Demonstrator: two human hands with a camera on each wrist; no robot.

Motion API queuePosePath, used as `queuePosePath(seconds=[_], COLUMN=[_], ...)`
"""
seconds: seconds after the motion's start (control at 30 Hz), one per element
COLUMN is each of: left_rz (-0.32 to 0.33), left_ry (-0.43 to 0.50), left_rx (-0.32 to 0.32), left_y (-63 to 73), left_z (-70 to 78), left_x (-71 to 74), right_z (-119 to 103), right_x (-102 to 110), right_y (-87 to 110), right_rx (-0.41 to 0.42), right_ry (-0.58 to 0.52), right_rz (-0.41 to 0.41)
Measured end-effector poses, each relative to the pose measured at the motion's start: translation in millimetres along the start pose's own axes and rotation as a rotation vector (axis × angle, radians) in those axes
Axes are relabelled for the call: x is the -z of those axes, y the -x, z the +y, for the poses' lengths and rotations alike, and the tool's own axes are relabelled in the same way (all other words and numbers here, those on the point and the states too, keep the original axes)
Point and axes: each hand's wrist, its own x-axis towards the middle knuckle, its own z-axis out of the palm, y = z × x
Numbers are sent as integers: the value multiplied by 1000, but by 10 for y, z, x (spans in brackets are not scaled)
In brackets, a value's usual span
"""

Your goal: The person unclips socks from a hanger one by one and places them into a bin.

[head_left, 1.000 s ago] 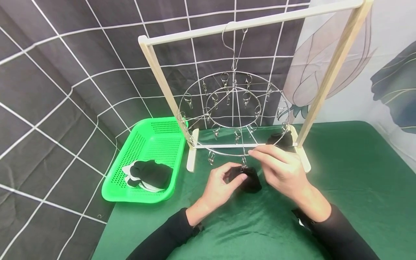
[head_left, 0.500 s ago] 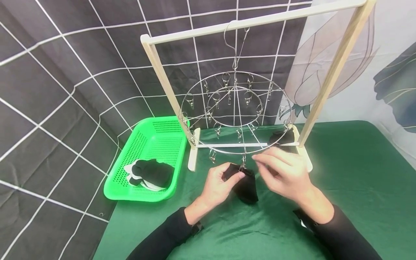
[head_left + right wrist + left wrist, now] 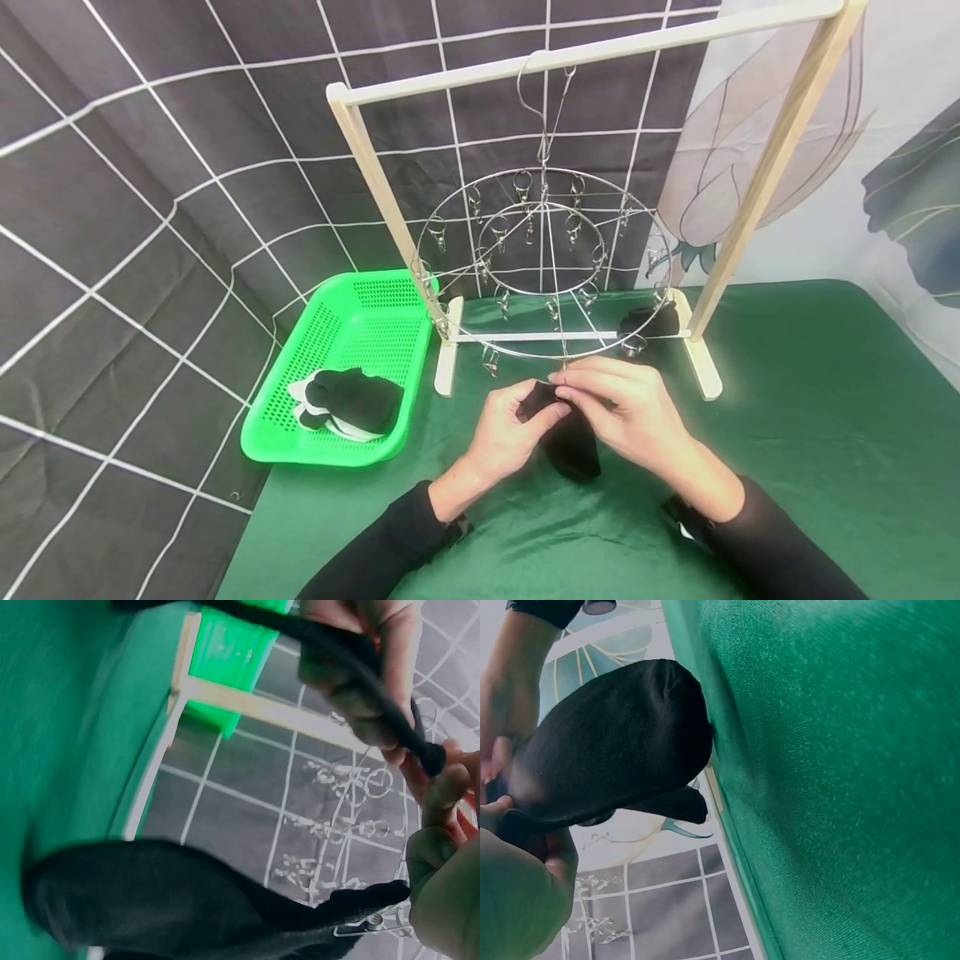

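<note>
Below the front of a round metal clip hanger (image 3: pixel 480 346), a black sock (image 3: pixel 570 446) hangs toe down. My left hand (image 3: pixel 501 425) pinches the sock's upper edge between thumb and fingers. My right hand (image 3: pixel 626 408) has its thumb and fingertips together on the clip at that same edge; the fingers hide the clip itself. In the left wrist view the sock (image 3: pixel 622 742) dangles over the green cloth. A second black sock (image 3: pixel 142 896) hangs from a clip (image 3: pixel 375 922) in the right wrist view, and appears behind my right hand in the head view.
The hanger hooks over the top bar (image 3: pixel 450 81) of a wooden stand, with several bare clips (image 3: pixel 491 361) around its rings. At left, a green basket (image 3: pixel 258 433) holds black and white socks (image 3: pixel 352 404). Green cloth (image 3: pixel 795 433) covers the table; curtains (image 3: pixel 97 350) rise behind.
My right hand has moved left from beside the sock onto its clipped edge. The sock's lower end dropped and now hangs longer. My left hand keeps its pinch.
</note>
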Motion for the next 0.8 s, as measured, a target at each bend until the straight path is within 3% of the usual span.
queuePosePath(seconds=[0.27,0.47,0.63,0.8], left_rz=[-26,0,119,300], left_ry=[-58,-115,-161,-159], left_rx=[-4,48,139,300], left_y=[33,96,156,219], left_z=[24,54,76,100], left_x=[-21,74,369,832], right_z=[-186,-177,-133,-138], right_x=[37,36,16,13], right_y=[-81,-72,-60,-81], right_rx=[-91,-91,-56,-31], right_ry=[-31,-25,-28,-32], right_rz=[86,111,114,113])
